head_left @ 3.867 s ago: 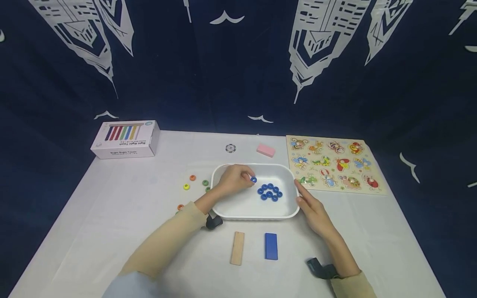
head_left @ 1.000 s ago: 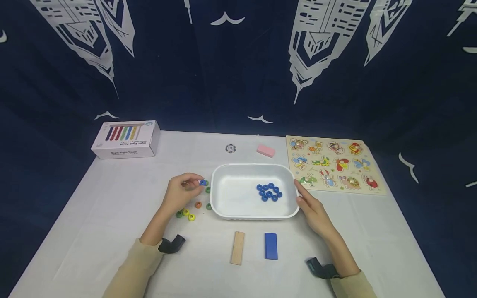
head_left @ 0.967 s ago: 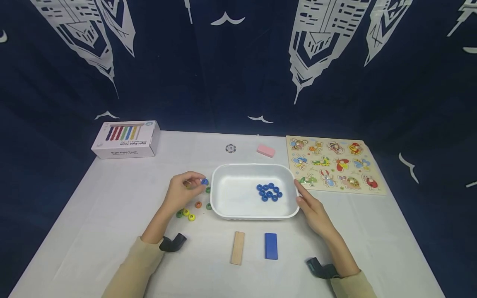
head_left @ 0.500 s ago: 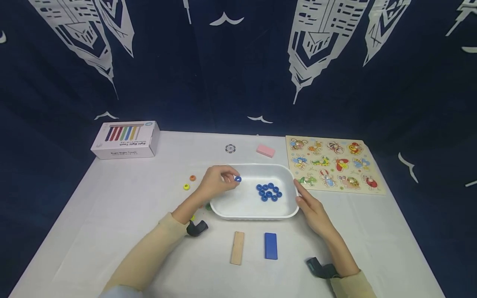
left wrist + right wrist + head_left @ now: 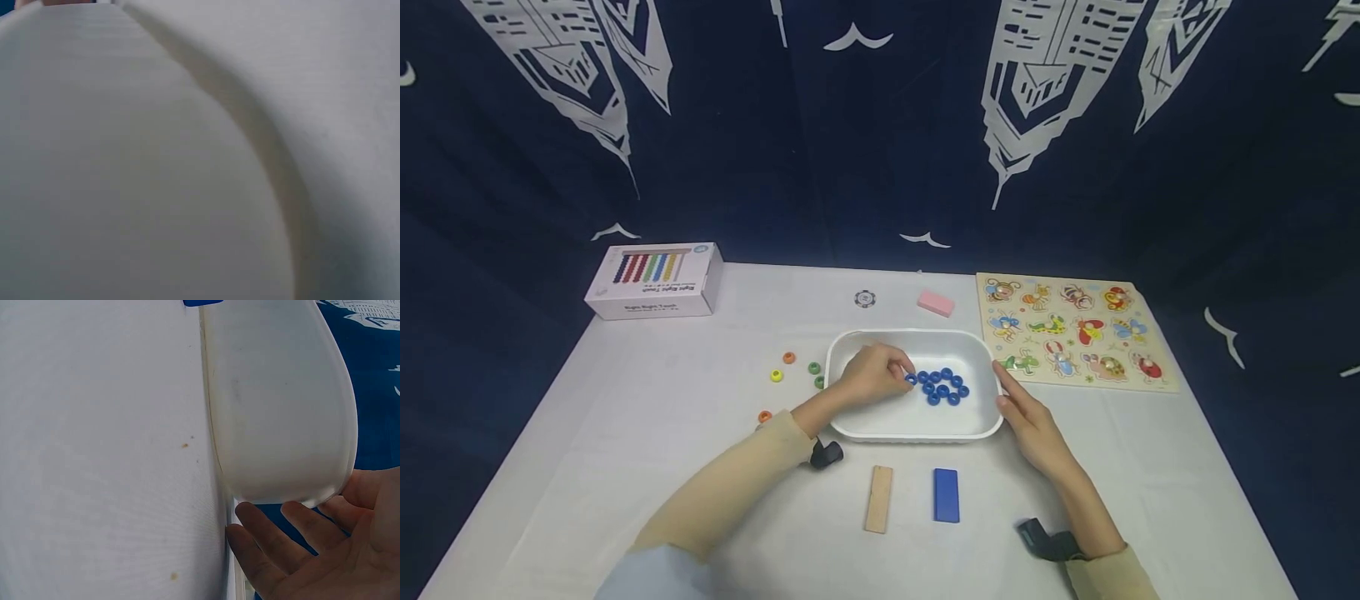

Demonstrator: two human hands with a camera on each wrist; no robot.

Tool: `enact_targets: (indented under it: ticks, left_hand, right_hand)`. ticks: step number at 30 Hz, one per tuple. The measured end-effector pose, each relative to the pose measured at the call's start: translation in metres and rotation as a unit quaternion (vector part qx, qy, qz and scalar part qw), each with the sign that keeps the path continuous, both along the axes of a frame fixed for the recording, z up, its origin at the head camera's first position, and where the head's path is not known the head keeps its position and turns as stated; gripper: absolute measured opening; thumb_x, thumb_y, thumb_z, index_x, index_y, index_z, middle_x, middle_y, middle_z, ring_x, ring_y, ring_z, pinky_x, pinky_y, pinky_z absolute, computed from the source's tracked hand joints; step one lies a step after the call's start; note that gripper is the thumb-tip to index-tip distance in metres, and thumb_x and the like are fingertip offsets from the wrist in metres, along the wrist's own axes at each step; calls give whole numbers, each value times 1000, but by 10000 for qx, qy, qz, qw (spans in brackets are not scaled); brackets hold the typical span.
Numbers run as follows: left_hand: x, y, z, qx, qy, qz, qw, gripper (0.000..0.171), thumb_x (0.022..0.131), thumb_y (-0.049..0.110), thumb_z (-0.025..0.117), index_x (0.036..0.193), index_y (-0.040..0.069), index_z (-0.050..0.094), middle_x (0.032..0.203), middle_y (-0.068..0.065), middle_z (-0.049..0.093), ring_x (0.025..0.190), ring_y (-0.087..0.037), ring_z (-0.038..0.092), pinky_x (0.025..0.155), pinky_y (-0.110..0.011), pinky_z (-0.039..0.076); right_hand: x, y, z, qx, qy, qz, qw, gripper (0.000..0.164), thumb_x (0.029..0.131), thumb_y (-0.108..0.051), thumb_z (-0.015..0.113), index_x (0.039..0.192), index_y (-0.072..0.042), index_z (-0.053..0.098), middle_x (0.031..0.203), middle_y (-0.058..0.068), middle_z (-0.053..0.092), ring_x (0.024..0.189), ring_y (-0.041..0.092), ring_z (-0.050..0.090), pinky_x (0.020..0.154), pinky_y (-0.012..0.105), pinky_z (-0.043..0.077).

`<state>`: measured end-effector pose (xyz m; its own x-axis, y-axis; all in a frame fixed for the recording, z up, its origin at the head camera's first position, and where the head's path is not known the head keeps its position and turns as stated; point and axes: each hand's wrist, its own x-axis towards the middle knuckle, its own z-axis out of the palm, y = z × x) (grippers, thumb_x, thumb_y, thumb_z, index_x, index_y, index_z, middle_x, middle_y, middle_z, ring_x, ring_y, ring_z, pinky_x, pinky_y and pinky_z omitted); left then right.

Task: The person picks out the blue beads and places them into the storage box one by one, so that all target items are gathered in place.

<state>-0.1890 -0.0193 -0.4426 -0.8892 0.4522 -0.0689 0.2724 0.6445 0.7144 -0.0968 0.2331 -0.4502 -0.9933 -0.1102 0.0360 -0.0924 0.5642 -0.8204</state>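
Note:
Over the white tray (image 5: 887,427), my left hand (image 5: 871,375) pinches a blue bead (image 5: 911,380) between thumb and fingertips, close beside a loose cluster of several blue beads (image 5: 943,391). Whether the held bead touches the tray floor is hard to tell. My right hand (image 5: 1033,429) rests against the tray's right end; in the right wrist view its fingers (image 5: 269,534) are extended along the outside of the tray wall (image 5: 284,394). A close, pale curved tray surface (image 5: 144,156) fills most of the left wrist view, where the held bead does not show.
Orange (image 5: 788,357), yellow (image 5: 777,376) and green beads (image 5: 814,367) lie left of the tray, some hidden by the left arm. A wooden block (image 5: 878,499) and blue block (image 5: 946,495) lie in front. Behind are a chip (image 5: 865,298), pink block (image 5: 936,303), insect puzzle (image 5: 1078,333) and box (image 5: 653,282).
My left hand has carried the blue bead rightward from beside the tray's left edge, over the rim, and in close to the bead cluster. The right hand stays at the tray's end.

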Motion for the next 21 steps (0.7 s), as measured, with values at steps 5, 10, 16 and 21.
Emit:
enact_targets:
  ticks: [5, 10, 16, 21]
  left_hand:
    - [0, 9, -5, -348, -119, -85, 9993, 21, 66, 22, 75, 86, 19, 68, 61, 12, 59, 57, -5, 55, 55, -22, 43]
    - [3, 16, -4, -637, -83, -170, 9978, 20, 68, 20, 73, 86, 20, 67, 61, 12, 59, 56, -4, 53, 55, -20, 41]
    - [7, 16, -2, -787, -105, -188, 9967, 23, 68, 18, 73, 90, 18, 67, 60, 12, 59, 55, -5, 53, 55, -21, 40]
    - [8, 15, -3, -797, -59, -229, 9965, 25, 68, 20, 73, 91, 19, 66, 60, 13, 58, 55, -5, 52, 55, -21, 40]
  right_hand:
    - [-1, 0, -1, 33, -12, 0, 10000, 46, 95, -26, 38, 139, -27, 26, 145, 4, 24, 127, 33, 32, 100, 49, 28]
    - [-3, 4, -6, 10, 82, 13, 10000, 45, 95, -28, 37, 139, -29, 26, 145, 3, 25, 128, 31, 31, 100, 48, 29]
    - [-3, 3, -7, 23, 62, -18, 10000, 46, 95, -29, 37, 139, -29, 26, 145, 1, 24, 129, 31, 30, 100, 48, 28]
    - [-2, 2, -5, -14, 43, -28, 10000, 46, 94, -28, 39, 138, -30, 26, 145, -1, 24, 128, 31, 31, 100, 48, 30]
